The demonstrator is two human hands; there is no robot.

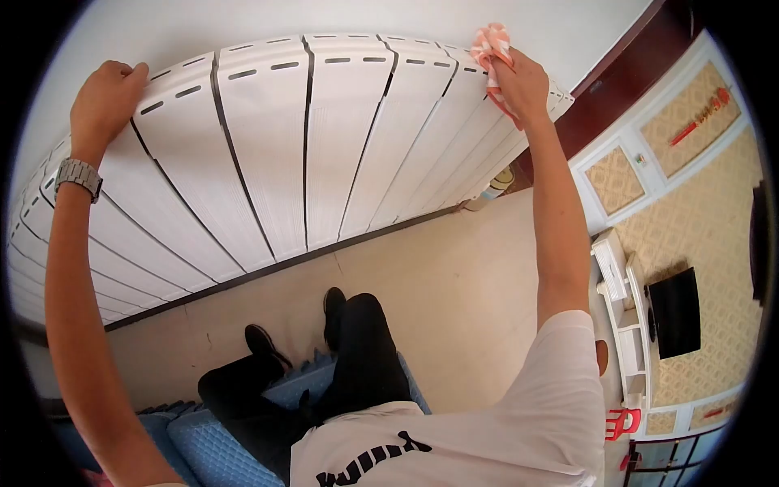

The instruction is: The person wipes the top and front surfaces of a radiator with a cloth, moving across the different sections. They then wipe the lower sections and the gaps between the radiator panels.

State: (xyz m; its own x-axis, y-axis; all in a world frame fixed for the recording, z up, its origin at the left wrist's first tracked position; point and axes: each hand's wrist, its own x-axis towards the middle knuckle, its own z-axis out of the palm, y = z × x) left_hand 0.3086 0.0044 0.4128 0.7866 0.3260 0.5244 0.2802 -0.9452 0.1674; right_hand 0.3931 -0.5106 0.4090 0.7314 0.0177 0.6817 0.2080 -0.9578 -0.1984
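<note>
One white radiator [347, 138] carries both hands along its top. Near its right end, the right hand [526, 88] pinches one orange-and-white cloth [492, 47], bunched presumably for a surer hold. Toward the radiator's left, the left hand [105, 104] curls over the edge, perhaps for steadiness; whether it clamps or merely rests, I cannot tell.

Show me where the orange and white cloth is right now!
In the head view, the cloth is at the upper right, bunched in the right hand at the top edge of the white radiator.
</note>
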